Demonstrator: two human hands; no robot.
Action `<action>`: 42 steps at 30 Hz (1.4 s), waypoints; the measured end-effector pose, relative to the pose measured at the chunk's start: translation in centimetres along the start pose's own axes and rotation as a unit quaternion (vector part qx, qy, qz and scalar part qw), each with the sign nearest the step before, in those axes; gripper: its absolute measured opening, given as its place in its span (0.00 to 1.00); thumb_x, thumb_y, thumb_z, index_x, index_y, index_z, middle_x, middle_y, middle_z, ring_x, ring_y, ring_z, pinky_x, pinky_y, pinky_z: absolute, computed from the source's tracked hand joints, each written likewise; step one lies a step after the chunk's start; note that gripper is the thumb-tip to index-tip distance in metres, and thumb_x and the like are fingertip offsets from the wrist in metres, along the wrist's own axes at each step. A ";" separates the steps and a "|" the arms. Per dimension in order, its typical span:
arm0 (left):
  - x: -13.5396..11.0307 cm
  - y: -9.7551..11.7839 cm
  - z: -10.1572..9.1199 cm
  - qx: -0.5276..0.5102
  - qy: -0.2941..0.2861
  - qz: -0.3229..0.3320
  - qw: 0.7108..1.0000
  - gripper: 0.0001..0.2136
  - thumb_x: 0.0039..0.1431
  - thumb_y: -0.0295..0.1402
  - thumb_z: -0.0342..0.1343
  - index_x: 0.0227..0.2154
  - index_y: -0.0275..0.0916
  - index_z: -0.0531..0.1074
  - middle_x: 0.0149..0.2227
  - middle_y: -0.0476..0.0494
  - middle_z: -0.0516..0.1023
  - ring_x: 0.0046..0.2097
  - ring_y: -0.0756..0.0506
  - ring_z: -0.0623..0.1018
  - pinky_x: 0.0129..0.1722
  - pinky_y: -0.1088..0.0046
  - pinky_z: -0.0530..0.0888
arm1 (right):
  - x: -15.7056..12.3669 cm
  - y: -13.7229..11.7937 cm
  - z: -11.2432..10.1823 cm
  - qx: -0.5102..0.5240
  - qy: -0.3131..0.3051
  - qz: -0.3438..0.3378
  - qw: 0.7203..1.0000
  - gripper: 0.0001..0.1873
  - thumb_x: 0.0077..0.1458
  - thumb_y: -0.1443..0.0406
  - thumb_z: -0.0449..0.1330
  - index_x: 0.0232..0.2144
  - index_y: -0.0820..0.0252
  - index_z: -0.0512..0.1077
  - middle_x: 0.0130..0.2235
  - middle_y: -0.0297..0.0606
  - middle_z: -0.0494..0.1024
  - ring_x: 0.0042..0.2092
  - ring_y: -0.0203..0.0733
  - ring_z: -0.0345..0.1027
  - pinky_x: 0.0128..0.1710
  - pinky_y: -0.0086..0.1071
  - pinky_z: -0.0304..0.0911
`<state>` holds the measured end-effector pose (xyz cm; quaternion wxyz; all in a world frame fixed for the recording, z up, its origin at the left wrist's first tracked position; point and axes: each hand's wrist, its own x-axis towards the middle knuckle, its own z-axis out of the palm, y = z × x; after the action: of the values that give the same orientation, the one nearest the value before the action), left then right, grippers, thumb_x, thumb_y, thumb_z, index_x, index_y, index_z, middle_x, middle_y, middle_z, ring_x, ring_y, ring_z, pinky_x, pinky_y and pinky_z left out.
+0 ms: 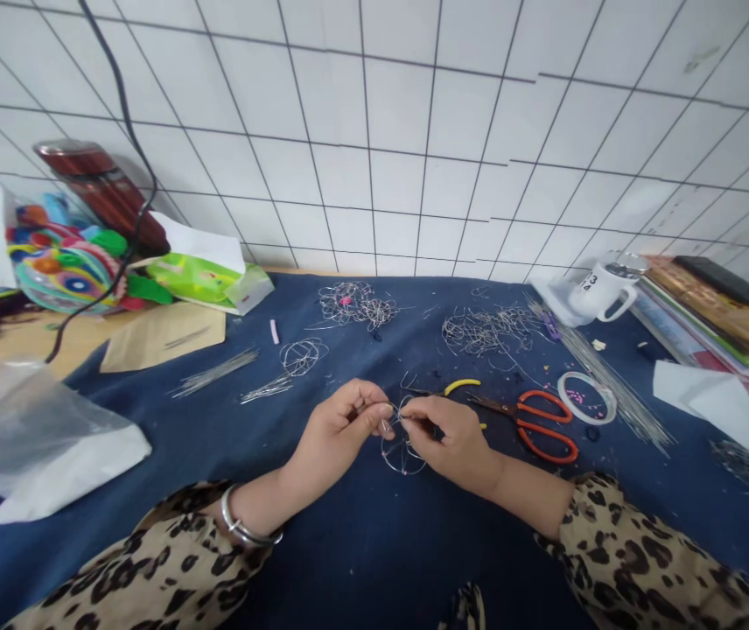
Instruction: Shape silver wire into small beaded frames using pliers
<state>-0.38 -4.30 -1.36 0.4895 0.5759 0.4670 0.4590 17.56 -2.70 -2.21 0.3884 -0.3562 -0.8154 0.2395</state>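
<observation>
Close together over the middle of the blue cloth, both hands pinch a thin wire piece (403, 471) bent into loops, with small pink beads on it. My left hand (346, 424) holds its upper left part between thumb and forefinger. From the other side my right hand (446, 437) grips the wire, fingers bent. The rounded wire loop hangs below the fingertips. Just behind my right hand lie yellow-handled pliers (462, 385), partly hidden by it. Red-handled scissors (549, 424) rest to the right of that hand.
Tangled wires (489, 331) and a round wire coil (304, 357) lie behind the hands. Straight wires (617, 385) and a white ring-shaped dish (586, 398) with pink beads are on the right. A white mug (601, 289) stands by books (709, 306). A plastic bag (39, 437) lies left.
</observation>
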 end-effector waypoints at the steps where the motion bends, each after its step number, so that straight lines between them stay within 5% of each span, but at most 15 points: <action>1: 0.1 0.0 -0.1 0.001 -0.010 -0.002 1.000 0.06 0.58 0.34 0.53 0.32 0.35 0.68 0.25 0.48 0.75 0.29 0.50 0.76 0.32 0.73 0.74 | 0.1 0.1 -0.1 -0.001 -0.002 -0.006 1.000 0.08 0.54 0.68 0.53 0.35 0.56 0.70 0.28 0.34 0.73 0.29 0.35 0.65 0.34 0.30 0.63; 8: 1.0 -0.9 -0.5 -0.014 -0.038 -0.028 0.999 0.08 0.55 0.30 0.56 0.38 0.36 0.69 0.33 0.45 0.78 0.35 0.48 0.79 0.40 0.69 0.76 | 0.6 1.5 -0.7 -0.008 -0.006 -0.028 1.000 0.10 0.54 0.71 0.53 0.36 0.56 0.71 0.30 0.34 0.75 0.31 0.36 0.67 0.36 0.30 0.63; 21: 1.4 -1.7 -0.4 0.031 0.009 -0.041 0.999 0.05 0.55 0.31 0.57 0.32 0.35 0.70 0.29 0.46 0.78 0.33 0.48 0.79 0.36 0.71 0.75 | 0.8 2.4 -0.2 0.004 -0.013 -0.008 1.000 0.08 0.54 0.71 0.53 0.34 0.59 0.71 0.28 0.34 0.74 0.31 0.34 0.67 0.35 0.29 0.63; 42: 0.8 -1.1 -0.4 -0.009 -0.050 -0.018 0.999 0.03 0.59 0.30 0.52 0.32 0.35 0.67 0.31 0.46 0.76 0.33 0.50 0.75 0.34 0.74 0.71 | -0.3 1.1 0.7 0.022 0.008 0.080 0.997 0.10 0.51 0.69 0.56 0.38 0.58 0.68 0.30 0.33 0.73 0.31 0.34 0.67 0.34 0.29 0.64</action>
<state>-0.72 -3.38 -2.35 0.5251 0.5855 0.4482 0.4251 17.56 -2.28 -3.48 0.3821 -0.4137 -0.7757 0.2849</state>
